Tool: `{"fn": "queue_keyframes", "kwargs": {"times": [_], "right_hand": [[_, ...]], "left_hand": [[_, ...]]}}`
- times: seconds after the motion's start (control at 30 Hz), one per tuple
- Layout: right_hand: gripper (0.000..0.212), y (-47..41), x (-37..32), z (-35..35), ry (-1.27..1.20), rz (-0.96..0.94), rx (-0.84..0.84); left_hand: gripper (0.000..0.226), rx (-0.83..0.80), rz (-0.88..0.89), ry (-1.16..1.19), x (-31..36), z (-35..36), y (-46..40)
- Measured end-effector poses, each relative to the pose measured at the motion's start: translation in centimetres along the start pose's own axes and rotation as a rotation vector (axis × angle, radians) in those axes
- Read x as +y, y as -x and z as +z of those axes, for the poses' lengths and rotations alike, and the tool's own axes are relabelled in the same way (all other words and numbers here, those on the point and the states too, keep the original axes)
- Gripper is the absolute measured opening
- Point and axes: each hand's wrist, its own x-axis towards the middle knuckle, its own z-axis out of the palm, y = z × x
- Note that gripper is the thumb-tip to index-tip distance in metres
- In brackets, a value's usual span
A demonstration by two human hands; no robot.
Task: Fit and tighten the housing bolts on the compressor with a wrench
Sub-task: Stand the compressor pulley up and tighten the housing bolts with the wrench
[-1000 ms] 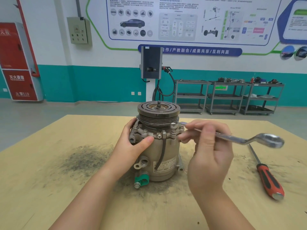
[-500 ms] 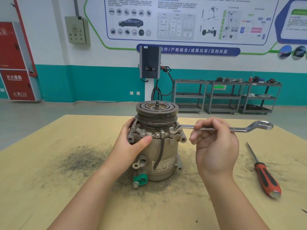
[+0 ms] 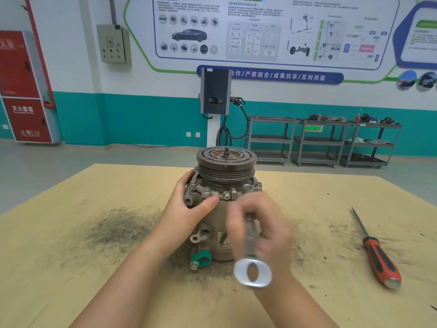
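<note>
The compressor [image 3: 225, 176] stands upright in the middle of the table, its grooved pulley on top and several housing bolts [image 3: 206, 189] around the flange below it. My left hand [image 3: 186, 214] grips the left side of the housing, thumb across the front. My right hand [image 3: 262, 230], blurred by motion, holds a silver ring wrench [image 3: 251, 272] in front of the compressor. The wrench points toward me, its free ring end nearest the camera. Its far end is hidden behind my fingers near the right front bolt [image 3: 247, 187].
A red and black screwdriver [image 3: 378, 256] lies on the table at the right. The wooden table [image 3: 71, 280] has a dark grimy patch [image 3: 123, 228] left of the compressor. Metal carts [image 3: 324, 140] stand by the far wall.
My right hand has swung the wrench handle from pointing right round toward me, in front of the compressor. My left hand kept its grip on the housing.
</note>
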Motion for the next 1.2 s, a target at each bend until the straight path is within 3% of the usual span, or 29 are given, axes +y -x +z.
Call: {"fn": "queue_keyframes", "kwargs": {"times": [0.07, 0.2, 0.27, 0.47, 0.87, 0.97, 1.07, 1.2], "right_hand": [[0.002, 0.2, -0.2, 0.6, 0.062, -0.023, -0.152], [0.011, -0.4, -0.2, -0.1, 0.051, -0.038, -0.182], [0.012, -0.8, -0.3, -0.7, 0.014, -0.042, -0.104], [0.015, -2.2, -0.9, -1.6, -0.372, 0.355, 0.316], [0.023, -4.2, 1.4, -3.6, -0.690, 0.865, 0.594], [0.022, -4.0, 1.6, -3.6, -0.717, 0.822, 0.639], [0.011, -3.0, 1.1, -3.0, -0.641, 0.619, 0.620], [0.013, -1.0, -0.1, -1.1, -0.264, 0.173, 0.348]], "left_hand": [[0.081, -0.004, 0.001, 0.027, -0.2, 0.0, -0.2], [0.082, -0.007, 0.003, -0.001, -0.4, -0.1, -0.2], [0.083, 0.009, 0.009, -0.010, -0.2, 0.0, 0.0], [0.082, 0.013, 0.005, -0.050, 0.3, 0.1, 0.2], [0.075, 0.010, 0.006, -0.057, 0.4, 0.0, 0.2], [0.074, 0.003, -0.001, -0.045, 0.6, 0.1, 0.2], [0.072, 0.001, -0.013, -0.047, 0.6, 0.0, 0.3], [0.084, 0.010, -0.014, -0.047, 0.4, -0.1, 0.3]]}}
